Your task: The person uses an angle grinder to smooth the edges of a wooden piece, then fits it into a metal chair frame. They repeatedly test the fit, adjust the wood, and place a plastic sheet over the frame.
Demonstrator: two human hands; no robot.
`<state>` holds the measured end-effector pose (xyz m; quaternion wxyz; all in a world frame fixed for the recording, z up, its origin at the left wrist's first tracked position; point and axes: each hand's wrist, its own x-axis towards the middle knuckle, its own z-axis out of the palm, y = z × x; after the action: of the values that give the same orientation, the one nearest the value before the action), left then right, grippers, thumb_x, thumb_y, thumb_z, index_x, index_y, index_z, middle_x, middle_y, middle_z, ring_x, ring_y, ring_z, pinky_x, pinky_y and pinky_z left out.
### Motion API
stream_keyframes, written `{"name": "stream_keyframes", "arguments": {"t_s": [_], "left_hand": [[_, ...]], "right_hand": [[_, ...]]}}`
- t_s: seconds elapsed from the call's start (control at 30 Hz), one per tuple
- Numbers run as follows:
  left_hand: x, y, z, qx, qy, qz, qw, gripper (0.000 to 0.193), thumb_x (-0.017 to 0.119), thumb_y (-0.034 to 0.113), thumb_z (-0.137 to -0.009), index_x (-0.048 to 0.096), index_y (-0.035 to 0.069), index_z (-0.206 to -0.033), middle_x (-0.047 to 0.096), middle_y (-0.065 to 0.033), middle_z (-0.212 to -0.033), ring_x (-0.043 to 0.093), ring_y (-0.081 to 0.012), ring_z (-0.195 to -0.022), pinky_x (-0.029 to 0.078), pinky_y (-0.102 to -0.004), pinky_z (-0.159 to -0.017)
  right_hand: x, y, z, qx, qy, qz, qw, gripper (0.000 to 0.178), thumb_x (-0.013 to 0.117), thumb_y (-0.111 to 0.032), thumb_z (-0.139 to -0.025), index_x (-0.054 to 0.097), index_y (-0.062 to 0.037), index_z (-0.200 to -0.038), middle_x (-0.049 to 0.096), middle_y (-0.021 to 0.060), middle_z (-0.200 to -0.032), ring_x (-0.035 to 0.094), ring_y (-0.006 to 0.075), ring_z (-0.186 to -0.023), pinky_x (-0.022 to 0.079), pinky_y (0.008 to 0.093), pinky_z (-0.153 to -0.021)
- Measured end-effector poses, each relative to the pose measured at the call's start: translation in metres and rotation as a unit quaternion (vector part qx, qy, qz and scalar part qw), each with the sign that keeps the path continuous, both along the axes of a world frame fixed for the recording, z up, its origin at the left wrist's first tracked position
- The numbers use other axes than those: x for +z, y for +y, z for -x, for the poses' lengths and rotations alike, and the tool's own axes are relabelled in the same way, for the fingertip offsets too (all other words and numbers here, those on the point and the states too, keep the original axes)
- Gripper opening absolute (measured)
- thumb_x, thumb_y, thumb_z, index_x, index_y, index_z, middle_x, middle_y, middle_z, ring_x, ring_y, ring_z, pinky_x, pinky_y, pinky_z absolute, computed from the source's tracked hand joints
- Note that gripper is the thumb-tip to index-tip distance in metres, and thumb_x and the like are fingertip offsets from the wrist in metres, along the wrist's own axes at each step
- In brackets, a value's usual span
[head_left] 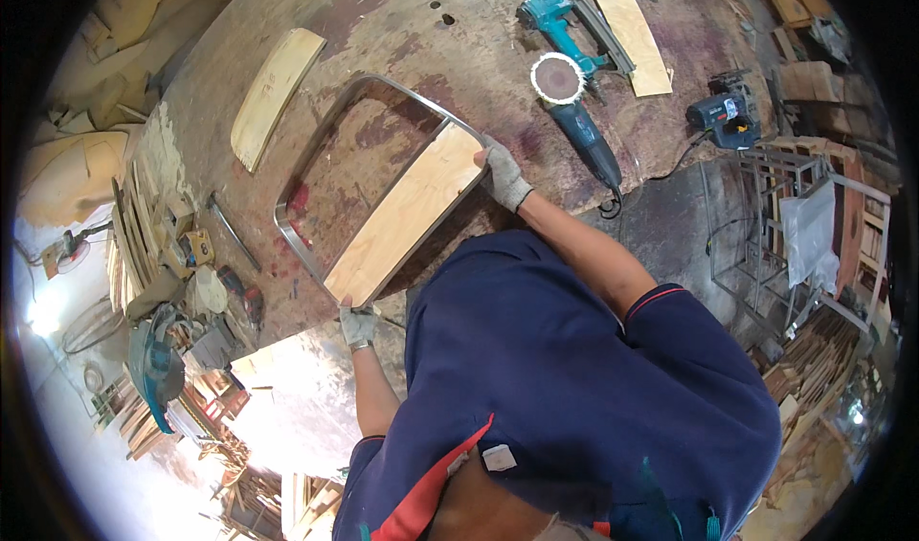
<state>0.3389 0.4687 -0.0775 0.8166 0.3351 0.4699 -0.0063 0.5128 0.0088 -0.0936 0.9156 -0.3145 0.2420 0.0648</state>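
A metal frame (pixel 325 133) with rounded far corners and a crossbar lies tilted across the worktable. Between its crossbar and near bar sits a pale plywood panel (pixel 407 214). My left hand (pixel 359 326), in a light glove with bare fingertips, grips the frame at the panel's lower left end. At the upper right end my gloved right hand (pixel 504 174) is closed round the frame's corner, its thumb on top of the panel. The fingers under the frame are hidden. Left of the frame lies a second, curved plywood piece (pixel 277 96).
On the worktable (pixel 383 24) to the right are a teal nail gun (pixel 560 29), a grinder with a round sanding disc (pixel 580 124), a plywood strip (pixel 632 29) and a jigsaw (pixel 725 117). A drill (pixel 242 295) lies at the left edge. A metal rack (pixel 814 225) stands right.
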Motion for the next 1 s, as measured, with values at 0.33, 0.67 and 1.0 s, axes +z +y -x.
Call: {"name": "stream_keyframes", "arguments": {"t_s": [0.33,0.67,1.0], "left_hand": [[-0.015,0.011,0.005,-0.059,-0.003,-0.036,0.998,0.062,0.079,0.009,-0.08,0.053,0.009,-0.136,0.063,-0.0071,-0.131,0.063,-0.0247,-0.118,0.057,-0.0381,-0.095],[0.015,-0.038,-0.006,-0.072,-0.055,-0.069,0.993,0.054,0.074,0.006,-0.084,0.056,0.003,-0.134,0.066,-0.0069,-0.125,0.061,-0.0204,-0.117,0.048,-0.0362,-0.1],[0.016,-0.056,-0.013,-0.077,-0.085,-0.049,0.992,0.086,0.083,0.006,-0.077,0.04,-0.006,-0.15,0.062,-0.0117,-0.133,0.06,-0.0182,-0.118,0.045,-0.0317,-0.102]], "right_hand": [[0.013,-0.002,0.0,0.012,-0.004,-0.021,1.0,0.041,0.058,-0.009,-0.082,0.058,-0.0017,-0.122,0.06,0.0021,-0.093,0.058,0.0148,-0.082,0.051,0.0295,-0.077],[-0.009,-0.026,0.008,0.104,0.04,0.064,0.992,0.057,0.063,-0.029,-0.082,0.056,-0.002,-0.132,0.066,0.0121,-0.124,0.065,0.0302,-0.113,0.057,0.0465,-0.091],[0.028,-0.034,-0.009,0.114,0.089,0.167,0.975,0.062,0.061,-0.029,-0.071,0.059,-0.0097,-0.13,0.064,0.0114,-0.13,0.061,0.0349,-0.12,0.052,0.0546,-0.1]]}}
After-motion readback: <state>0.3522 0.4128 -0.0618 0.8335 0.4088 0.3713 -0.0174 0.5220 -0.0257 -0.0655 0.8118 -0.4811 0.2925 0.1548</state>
